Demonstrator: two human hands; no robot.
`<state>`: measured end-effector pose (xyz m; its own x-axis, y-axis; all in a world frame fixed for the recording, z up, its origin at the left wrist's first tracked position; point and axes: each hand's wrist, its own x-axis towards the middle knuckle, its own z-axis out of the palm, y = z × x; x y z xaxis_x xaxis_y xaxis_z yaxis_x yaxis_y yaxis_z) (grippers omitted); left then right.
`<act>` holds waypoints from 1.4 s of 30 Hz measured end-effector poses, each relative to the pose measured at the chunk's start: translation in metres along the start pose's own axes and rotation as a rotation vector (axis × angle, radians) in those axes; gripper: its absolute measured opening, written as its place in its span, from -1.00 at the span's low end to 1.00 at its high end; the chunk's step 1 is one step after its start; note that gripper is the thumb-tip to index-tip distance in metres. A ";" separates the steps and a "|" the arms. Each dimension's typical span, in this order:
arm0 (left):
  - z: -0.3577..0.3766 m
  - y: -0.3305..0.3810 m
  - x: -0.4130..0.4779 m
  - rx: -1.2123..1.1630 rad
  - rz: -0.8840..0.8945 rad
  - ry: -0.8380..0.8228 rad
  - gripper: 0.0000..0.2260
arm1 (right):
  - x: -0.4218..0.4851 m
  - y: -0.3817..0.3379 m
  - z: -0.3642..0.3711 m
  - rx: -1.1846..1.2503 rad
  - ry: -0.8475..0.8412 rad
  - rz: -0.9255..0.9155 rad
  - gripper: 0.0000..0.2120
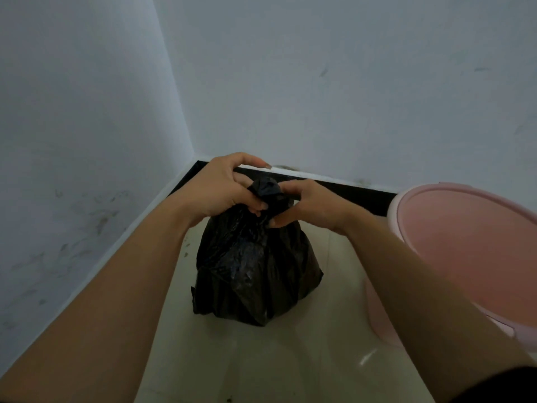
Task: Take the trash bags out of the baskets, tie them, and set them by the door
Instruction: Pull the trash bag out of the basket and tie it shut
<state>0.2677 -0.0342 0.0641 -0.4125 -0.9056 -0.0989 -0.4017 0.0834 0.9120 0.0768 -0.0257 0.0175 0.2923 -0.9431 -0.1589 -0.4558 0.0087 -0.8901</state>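
Note:
A full black trash bag [255, 269] stands on the pale tiled floor in a corner of the room. Its gathered neck sticks up between my two hands. My left hand [223, 187] grips the neck from the left, fingers curled over the bunched plastic. My right hand [305, 203] pinches the same neck from the right, thumb and fingers closed on it. A pink basket [465, 242] stands to the right of the bag, partly behind my right forearm; its inside shows no bag.
Two pale walls [87, 141] meet just behind the bag, with a dark skirting strip [348, 189] along their base. Tiled floor [261, 359] stretches toward me in front of the bag. The basket crowds the right side.

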 end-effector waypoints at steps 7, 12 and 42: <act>0.004 0.004 -0.004 0.319 0.070 0.165 -0.70 | 0.004 0.004 0.011 0.100 0.123 -0.076 -0.81; 0.009 -0.005 0.000 0.352 0.099 0.311 -0.81 | 0.006 0.003 0.013 0.143 0.068 -0.020 -0.90; 0.027 -0.031 0.007 -0.074 0.271 0.399 -0.65 | 0.007 0.011 0.014 0.571 0.115 0.330 -0.55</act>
<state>0.2551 -0.0322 0.0240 -0.1430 -0.9454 0.2930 -0.2580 0.3214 0.9111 0.0853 -0.0278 0.0005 0.1079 -0.8898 -0.4434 0.0200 0.4479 -0.8939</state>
